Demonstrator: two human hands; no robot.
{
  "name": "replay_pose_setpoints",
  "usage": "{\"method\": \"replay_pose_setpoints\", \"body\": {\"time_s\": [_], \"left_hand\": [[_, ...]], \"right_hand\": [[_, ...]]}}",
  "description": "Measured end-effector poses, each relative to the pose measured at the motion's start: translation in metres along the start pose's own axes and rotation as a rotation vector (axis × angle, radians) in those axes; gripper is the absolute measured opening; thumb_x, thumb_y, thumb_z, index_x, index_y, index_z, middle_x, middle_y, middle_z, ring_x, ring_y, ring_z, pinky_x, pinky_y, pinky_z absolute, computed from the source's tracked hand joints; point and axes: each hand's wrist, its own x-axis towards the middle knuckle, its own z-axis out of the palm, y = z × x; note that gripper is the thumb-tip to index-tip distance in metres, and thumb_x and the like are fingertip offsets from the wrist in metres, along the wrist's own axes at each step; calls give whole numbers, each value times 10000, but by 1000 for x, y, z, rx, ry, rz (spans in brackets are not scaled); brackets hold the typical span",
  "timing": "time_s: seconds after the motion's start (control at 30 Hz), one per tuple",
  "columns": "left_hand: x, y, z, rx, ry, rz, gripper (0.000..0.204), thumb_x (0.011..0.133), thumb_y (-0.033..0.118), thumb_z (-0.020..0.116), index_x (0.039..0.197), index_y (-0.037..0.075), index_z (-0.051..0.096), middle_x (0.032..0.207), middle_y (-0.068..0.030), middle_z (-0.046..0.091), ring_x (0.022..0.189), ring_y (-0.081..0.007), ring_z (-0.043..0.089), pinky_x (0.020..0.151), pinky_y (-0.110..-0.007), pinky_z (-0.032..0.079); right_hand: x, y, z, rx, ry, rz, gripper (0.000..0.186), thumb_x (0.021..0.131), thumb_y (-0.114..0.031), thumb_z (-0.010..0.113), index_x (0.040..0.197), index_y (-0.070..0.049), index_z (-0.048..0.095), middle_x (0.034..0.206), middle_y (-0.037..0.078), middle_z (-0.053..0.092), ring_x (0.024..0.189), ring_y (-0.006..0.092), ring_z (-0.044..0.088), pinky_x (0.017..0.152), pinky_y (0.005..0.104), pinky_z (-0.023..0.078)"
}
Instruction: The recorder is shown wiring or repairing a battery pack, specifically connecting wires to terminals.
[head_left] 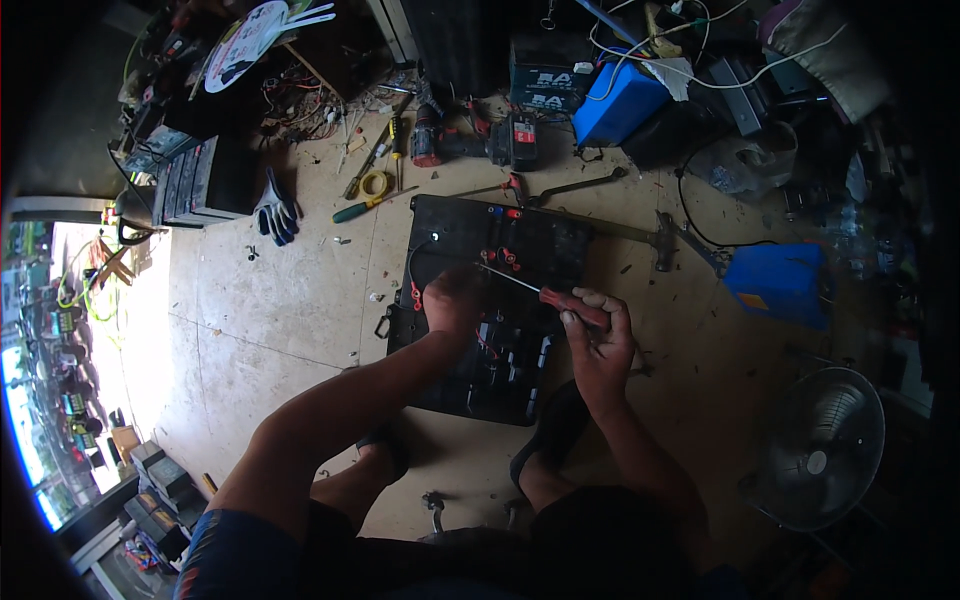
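My right hand [606, 345] grips a screwdriver [578, 307] by its red handle. The thin metal shaft slants up and left over a black case [450, 222] on the floor. Near the shaft's tip, my left hand [455, 298] is low over the middle of the case, its fingers dark and smeared. Red terminal connectors [505, 257] with short wires sit just beyond that hand. A black wire with a red end [417, 297] runs along the case's left side. The case's near half holds black and grey parts that are hard to make out.
Beyond the case lie a red-and-black cordless drill [470, 145], a wrench [580, 187], a hammer [663, 243], a green-handled screwdriver [355, 211] and yellow tape [374, 184]. A glove [275, 210] is on the left. A fan [820, 450] stands at right, near a blue container [775, 285].
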Motion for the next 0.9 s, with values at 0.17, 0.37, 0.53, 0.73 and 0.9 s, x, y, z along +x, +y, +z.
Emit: {"method": "replay_pose_setpoints", "body": {"time_s": [0.17, 0.37, 0.53, 0.73, 0.9], "left_hand": [[-3, -16, 13, -114, 123, 103, 169, 914, 149, 699, 982, -4, 726, 810, -98, 727, 678, -131, 686, 597, -285, 537], [15, -52, 24, -117, 164, 136, 169, 889, 127, 680, 751, 31, 704, 752, -81, 721, 663, -156, 691, 578, -314, 519], [26, -71, 25, 300, 245, 287, 231, 867, 264, 660, 754, 70, 716, 783, -110, 714, 714, -278, 716, 641, -369, 540], [29, -74, 29, 311, 218, 270, 229, 856, 273, 667, 758, 76, 728, 800, -113, 715, 728, -277, 715, 665, -374, 547], [22, -59, 33, 418, 199, 259, 203, 849, 262, 661, 743, 106, 737, 803, -88, 718, 751, -266, 718, 657, -364, 548]], "right_hand": [[1, 2, -2, -50, -4, -35, 278, 939, 49, 659, 1179, 27, 521, 1252, 147, 614, 1154, 194, 628, 996, 322, 531], [7, -8, -7, -163, -50, -103, 276, 921, 40, 683, 1153, 17, 534, 1227, 158, 633, 1121, 209, 647, 972, 335, 543], [23, -26, -1, -390, -157, -260, 280, 896, 35, 706, 1125, 0, 548, 1180, 152, 650, 1083, 243, 672, 913, 340, 554], [39, -56, 12, -568, -297, -401, 304, 849, 53, 726, 1094, -12, 558, 1107, 150, 658, 998, 296, 691, 833, 349, 563], [44, -67, 17, -581, -355, -395, 310, 835, 68, 729, 1079, -16, 558, 1106, 149, 656, 941, 288, 706, 807, 350, 576]]}}
